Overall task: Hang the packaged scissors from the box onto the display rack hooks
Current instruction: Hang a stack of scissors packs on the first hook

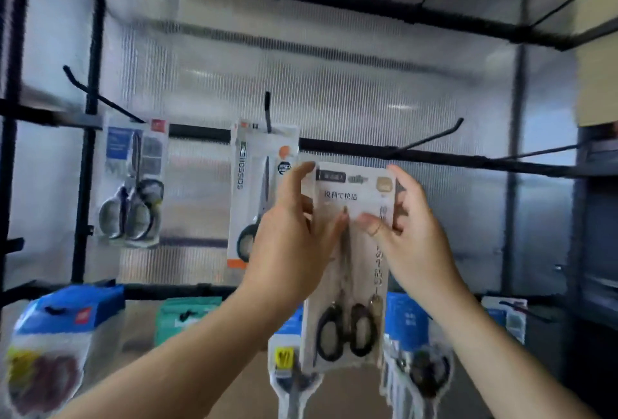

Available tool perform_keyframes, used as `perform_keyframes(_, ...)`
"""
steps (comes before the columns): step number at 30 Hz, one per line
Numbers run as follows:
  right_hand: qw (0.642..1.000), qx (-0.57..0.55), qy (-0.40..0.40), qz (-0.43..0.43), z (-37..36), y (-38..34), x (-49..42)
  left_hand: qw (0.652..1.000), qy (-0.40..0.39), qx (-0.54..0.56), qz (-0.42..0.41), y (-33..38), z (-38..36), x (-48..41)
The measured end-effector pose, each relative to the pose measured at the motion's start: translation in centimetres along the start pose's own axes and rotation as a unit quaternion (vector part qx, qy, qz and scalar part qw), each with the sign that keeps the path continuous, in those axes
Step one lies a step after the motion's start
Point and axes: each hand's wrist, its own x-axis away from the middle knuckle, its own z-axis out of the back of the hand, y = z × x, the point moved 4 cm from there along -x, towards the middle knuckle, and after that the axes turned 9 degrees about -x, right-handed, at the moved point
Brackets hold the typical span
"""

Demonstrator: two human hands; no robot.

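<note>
I hold a white packaged pair of scissors [351, 285] with black handles upright in front of the rack. My left hand [294, 234] grips its upper left edge and my right hand [408, 224] grips its upper right edge. The pack's top sits just below a bare black hook [431, 139] that juts from the horizontal bar [334, 144]. Two other scissor packs hang on hooks: a blue-and-white one [132, 181] at the left, a white-and-orange one [257, 191] in the middle.
Another bare hook [535, 152] sticks out further right. On the lower row hang blue-topped packs [67, 335], a teal pack [187, 315] and more blister packs [414, 345]. Black frame tubes and a ribbed translucent back panel [334, 84] enclose the rack.
</note>
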Motion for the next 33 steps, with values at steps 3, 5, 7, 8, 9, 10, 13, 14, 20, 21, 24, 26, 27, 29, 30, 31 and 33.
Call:
perform_keyframes(3,1.0,0.018,0.014,0.013,2.6,-0.1,-0.4,0.999,0.002,0.013,-0.039,2.1,-1.6,-0.7)
perform_keyframes(5,0.999,0.032,0.019,0.03,4.5,-0.4,-0.8,0.998,0.007,0.014,-0.058,3.4,-2.8,-0.9)
perform_keyframes(7,0.998,0.049,0.02,0.046,6.1,-0.8,-1.2,0.997,0.02,0.015,-0.078,4.7,-3.9,-1.1)
perform_keyframes(8,0.997,0.049,0.021,0.052,6.9,-1.0,-1.4,0.996,0.028,0.018,-0.085,5.3,-4.4,-1.1)
perform_keyframes(9,0.997,0.047,0.022,0.056,7.7,-1.1,-1.5,0.995,0.033,0.024,-0.09,5.9,-4.8,-1.2)
perform_keyframes(10,0.997,0.047,0.021,0.06,8.3,-1.1,-1.5,0.995,0.036,0.029,-0.092,6.4,-5.2,-1.2)
perform_keyframes(13,0.996,0.056,0.016,0.064,10.0,-1.4,-1.7,0.995,0.035,0.031,-0.085,7.6,-6.4,-0.7)
perform_keyframes(14,0.996,0.057,0.018,0.064,10.6,-1.5,-1.9,0.995,0.035,0.028,-0.084,8.1,-6.7,-0.7)
perform_keyframes(20,0.997,0.056,0.012,0.058,13.1,-2.3,-4.6,0.996,0.034,0.025,-0.076,11.0,-7.6,-3.0)
perform_keyframes(21,0.997,0.059,0.009,0.055,13.2,-2.5,-5.1,0.996,0.036,0.02,-0.073,11.3,-7.5,-3.4)
perform_keyframes(24,0.997,0.07,0.0,0.039,13.3,-2.7,-6.0,0.998,0.03,-0.01,-0.056,12.0,-7.6,-4.4)
perform_keyframes(26,0.997,0.08,-0.009,0.021,13.2,-2.6,-6.3,0.999,0.015,-0.024,-0.038,12.0,-7.7,-4.8)
perform_keyframes(27,0.996,0.086,-0.016,0.012,13.1,-2.4,-6.4,0.999,0.01,-0.026,-0.026,11.8,-7.7,-4.9)
perform_keyframes(29,0.994,0.103,-0.02,0.001,13.1,-2.2,-6.6,1.0,0.002,-0.027,-0.008,11.4,-7.9,-5.2)
perform_keyframes(30,0.993,0.115,-0.021,-0.001,13.2,-2.2,-6.8,1.0,-0.002,-0.029,0.001,11.2,-8.1,-5.3)
perform_keyframes(31,0.992,0.126,-0.022,-0.003,13.2,-2.2,-7.0,1.0,-0.007,-0.028,0.01,11.1,-8.2,-5.5)
perform_keyframes(33,0.989,0.143,-0.023,-0.009,13.2,-2.2,-7.3,0.999,-0.015,-0.025,0.022,11.0,-8.4,-5.9)
